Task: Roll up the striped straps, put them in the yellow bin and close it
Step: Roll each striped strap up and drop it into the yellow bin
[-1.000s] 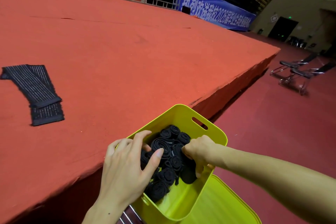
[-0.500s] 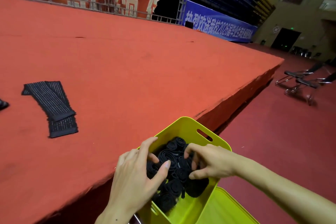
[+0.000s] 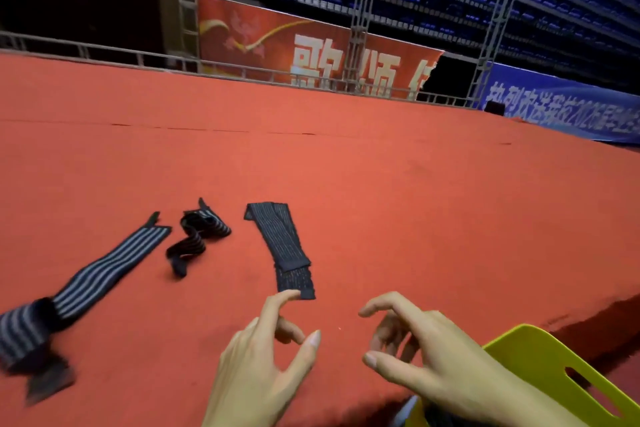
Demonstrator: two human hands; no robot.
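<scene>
While spread across the broad red carpeted stage (image 3: 346,166), lying unrolled: three dark striped fabric straps (image 3: 110,263), near both empty hands, left (image 3: 263,364) and right (image 3: 426,354), fingers loosely curled, beside the yellow plastic bin (image 3: 540,357) at lower right.

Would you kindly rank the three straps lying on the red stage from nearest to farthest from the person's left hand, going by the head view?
From the left hand:
1. Folded dark strap, just beyond the fingertips, slightly right.
2. Crumpled strap, farther out on the left.
3. Long grey-striped strap, stretched out at far left; its near end is blurred.
</scene>
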